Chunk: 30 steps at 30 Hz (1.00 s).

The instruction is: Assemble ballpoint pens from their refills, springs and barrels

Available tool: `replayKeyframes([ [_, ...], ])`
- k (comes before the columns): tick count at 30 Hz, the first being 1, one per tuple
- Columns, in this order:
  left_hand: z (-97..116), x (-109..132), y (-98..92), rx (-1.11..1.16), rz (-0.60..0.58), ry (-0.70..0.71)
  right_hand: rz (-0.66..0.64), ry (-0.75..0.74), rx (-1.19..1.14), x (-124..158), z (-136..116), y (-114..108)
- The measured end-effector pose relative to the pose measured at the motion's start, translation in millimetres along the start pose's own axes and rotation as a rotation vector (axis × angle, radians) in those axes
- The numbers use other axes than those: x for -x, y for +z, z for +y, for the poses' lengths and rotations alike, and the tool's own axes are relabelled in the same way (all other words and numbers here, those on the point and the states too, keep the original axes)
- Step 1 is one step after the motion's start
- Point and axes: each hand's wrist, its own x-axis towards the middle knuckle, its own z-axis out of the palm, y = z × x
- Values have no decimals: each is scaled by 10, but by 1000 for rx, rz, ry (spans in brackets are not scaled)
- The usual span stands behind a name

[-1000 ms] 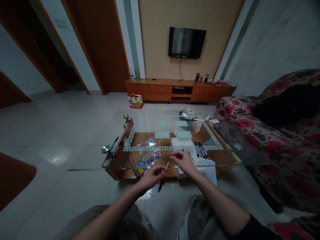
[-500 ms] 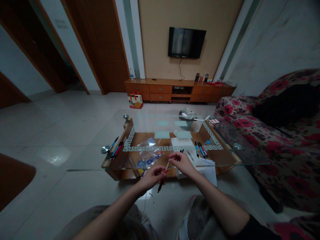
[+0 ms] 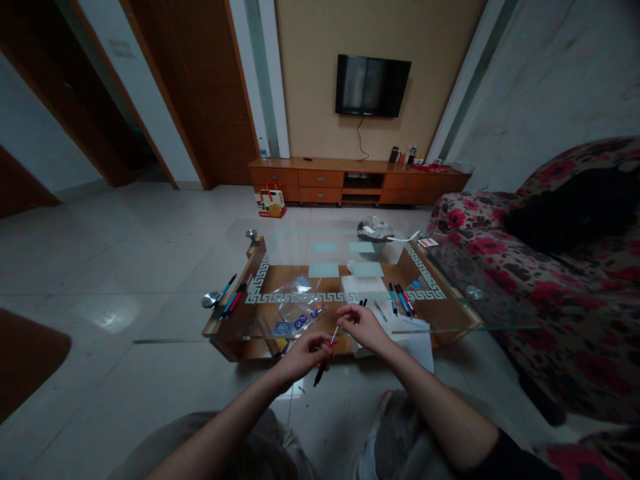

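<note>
My left hand is closed around a red and black pen, held tilted just off the near edge of the glass table. Its dark end points down toward the floor. A thin whitish pen refill sticks up from the red part of the barrel. My right hand pinches the refill's upper end between thumb and fingers. Fingers hide part of the barrel and the refill's tip. Beyond the right hand, a black pen shows in part.
Several pens lie at the table's left, and another group at its right. Through the glass tabletop show a clear plastic bag and white papers. A basket and a flowered sofa stand beyond.
Almost nothing differs. Both hands keep their hold on the pen and refill, and the pen's dark lower end has shifted very slightly left.
</note>
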Motion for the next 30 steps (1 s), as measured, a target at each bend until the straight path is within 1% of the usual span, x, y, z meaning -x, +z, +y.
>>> replayKeyframes([
  [4,-4,-16,-3,0,20,-12,-12,7,4,9,9,4],
  [12,20,-16,1,38,38,31,-123,20,-86,49,15,35],
  [15,46,-1,12,46,36,46,-120,34,-91,54,17,28],
  [22,133,34,27,11,-10,36,-137,43,-115,63,29,17],
  [30,64,21,2,16,-9,38,-137,53,-83,55,41,20],
])
